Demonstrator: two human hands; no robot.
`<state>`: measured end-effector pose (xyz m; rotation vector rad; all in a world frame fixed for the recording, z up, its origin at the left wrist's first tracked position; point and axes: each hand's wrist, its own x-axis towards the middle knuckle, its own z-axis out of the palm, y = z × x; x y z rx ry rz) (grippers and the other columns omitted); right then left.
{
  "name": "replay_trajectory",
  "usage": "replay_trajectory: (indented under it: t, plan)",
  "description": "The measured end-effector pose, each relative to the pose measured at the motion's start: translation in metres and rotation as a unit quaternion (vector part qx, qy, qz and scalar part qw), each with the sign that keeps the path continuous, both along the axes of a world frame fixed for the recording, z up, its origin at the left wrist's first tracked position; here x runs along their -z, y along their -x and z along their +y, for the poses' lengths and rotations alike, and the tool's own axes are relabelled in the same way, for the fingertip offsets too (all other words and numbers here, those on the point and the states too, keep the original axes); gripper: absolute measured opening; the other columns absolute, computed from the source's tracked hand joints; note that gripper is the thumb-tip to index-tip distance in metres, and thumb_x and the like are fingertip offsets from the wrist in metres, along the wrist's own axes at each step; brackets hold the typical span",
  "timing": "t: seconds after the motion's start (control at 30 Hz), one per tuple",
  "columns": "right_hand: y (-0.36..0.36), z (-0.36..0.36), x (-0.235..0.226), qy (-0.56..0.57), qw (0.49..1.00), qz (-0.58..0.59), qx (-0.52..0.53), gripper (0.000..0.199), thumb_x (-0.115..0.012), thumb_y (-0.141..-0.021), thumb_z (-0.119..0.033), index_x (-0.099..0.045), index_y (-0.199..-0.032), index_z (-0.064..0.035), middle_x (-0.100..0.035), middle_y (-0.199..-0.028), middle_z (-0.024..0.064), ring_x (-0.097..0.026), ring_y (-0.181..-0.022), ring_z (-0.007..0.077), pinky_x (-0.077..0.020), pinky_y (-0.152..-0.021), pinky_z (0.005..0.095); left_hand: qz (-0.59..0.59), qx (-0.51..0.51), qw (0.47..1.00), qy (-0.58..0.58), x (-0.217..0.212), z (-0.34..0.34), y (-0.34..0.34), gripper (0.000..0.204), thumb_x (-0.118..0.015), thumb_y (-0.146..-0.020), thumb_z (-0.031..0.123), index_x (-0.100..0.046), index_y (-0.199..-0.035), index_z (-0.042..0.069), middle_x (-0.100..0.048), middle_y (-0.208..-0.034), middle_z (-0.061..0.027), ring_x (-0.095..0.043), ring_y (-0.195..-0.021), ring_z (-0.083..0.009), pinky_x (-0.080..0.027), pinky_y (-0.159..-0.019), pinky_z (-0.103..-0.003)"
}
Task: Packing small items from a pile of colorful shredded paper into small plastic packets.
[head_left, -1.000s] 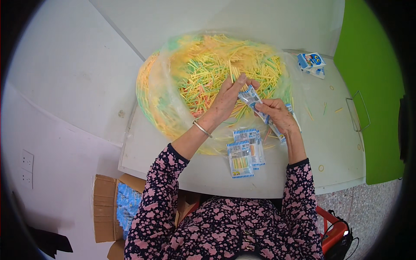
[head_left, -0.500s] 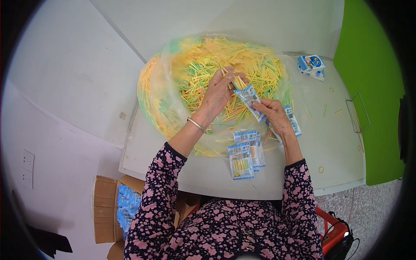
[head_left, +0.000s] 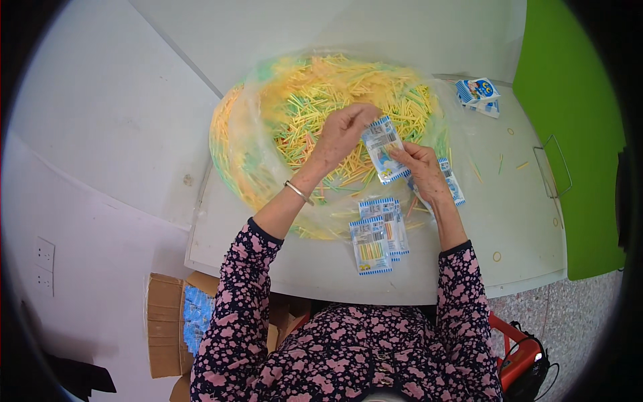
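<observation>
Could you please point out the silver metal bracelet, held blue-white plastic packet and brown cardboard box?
Silver bracelet [head_left: 299,193]: head view, on its band.
Held packet [head_left: 380,149]: head view, on its middle.
Cardboard box [head_left: 165,325]: head view, on its flap.

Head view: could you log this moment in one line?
left hand: at packet top; right hand: holding same packet; bag: open, sticks inside

Head view — left hand [head_left: 344,137] bunched at top edge of blue-and-white packet [head_left: 381,149], hold unclear | right hand [head_left: 426,171] pinching its right side | coloured sticks [head_left: 408,100] in clear bag [head_left: 258,141], beyond left fingers | overlapping packets [head_left: 370,246] bodyward of both hands' fingers | packet pair [head_left: 477,91] — right of right fingers, farther off
</observation>
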<state>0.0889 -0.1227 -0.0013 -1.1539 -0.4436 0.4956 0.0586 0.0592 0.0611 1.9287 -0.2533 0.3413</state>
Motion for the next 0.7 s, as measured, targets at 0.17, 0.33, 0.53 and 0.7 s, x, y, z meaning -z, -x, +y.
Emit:
replay_trajectory:
  t: [0.17, 0.33, 0.53, 0.7]
  plan:
    - [-0.004, -0.001, 0.005, 0.0, 0.999, 0.015, -0.031, 0.025, -0.063, -0.084, -0.012, -0.062, -0.105, 0.0005, -0.065, -0.091, 0.0027, -0.058, -0.078, 0.0061, -0.0463, -0.07, 0.0214, 0.007, 0.03, 0.999, -0.024, 0.005, -0.005, 0.005, 0.025, -0.055, -0.088, 0.017, -0.06, -0.105, 0.0, -0.063, -0.094, -0.004, -0.057, -0.088, -0.0099, -0.046, -0.078, -0.025]
    - [0.0, 0.002, -0.001, -0.027, 0.999, 0.028, -0.031, 0.024, -0.062, -0.084, -0.011, -0.061, -0.106, 0.0003, -0.065, -0.093, 0.0032, -0.058, -0.079, 0.0069, -0.0469, -0.072, 0.0223, -0.035, -0.023, 0.999, 0.014, 0.008, -0.009, 0.008, 0.03, -0.062, -0.082, 0.014, -0.056, -0.106, -0.001, -0.062, -0.092, -0.0075, -0.058, -0.082, -0.0121, -0.048, -0.073, -0.026]
    - [0.007, -0.003, -0.012, 0.005, 0.999, 0.021, -0.041, 0.024, -0.066, -0.082, -0.018, -0.063, -0.098, 0.0001, -0.065, -0.088, 0.0032, -0.059, -0.074, 0.0066, -0.0477, -0.067, 0.0223, 0.06, 0.019, 0.998, 0.027, 0.0, -0.013, 0.019, 0.029, -0.062, -0.083, 0.008, -0.051, -0.11, 0.002, -0.058, -0.1, -0.0058, -0.054, -0.089, -0.0082, -0.046, -0.073, -0.022]
    - [0.007, -0.011, -0.01, 0.032, 0.996, -0.011, -0.078, 0.025, -0.067, -0.082, -0.021, -0.064, -0.095, 0.0008, -0.066, -0.085, 0.0045, -0.06, -0.072, 0.0067, -0.0485, -0.061, 0.0214, 0.054, 0.069, 0.996, 0.014, 0.002, -0.015, 0.016, 0.036, -0.063, -0.081, 0.007, -0.047, -0.112, 0.002, -0.056, -0.102, -0.0064, -0.055, -0.091, -0.0097, -0.047, -0.075, -0.023]
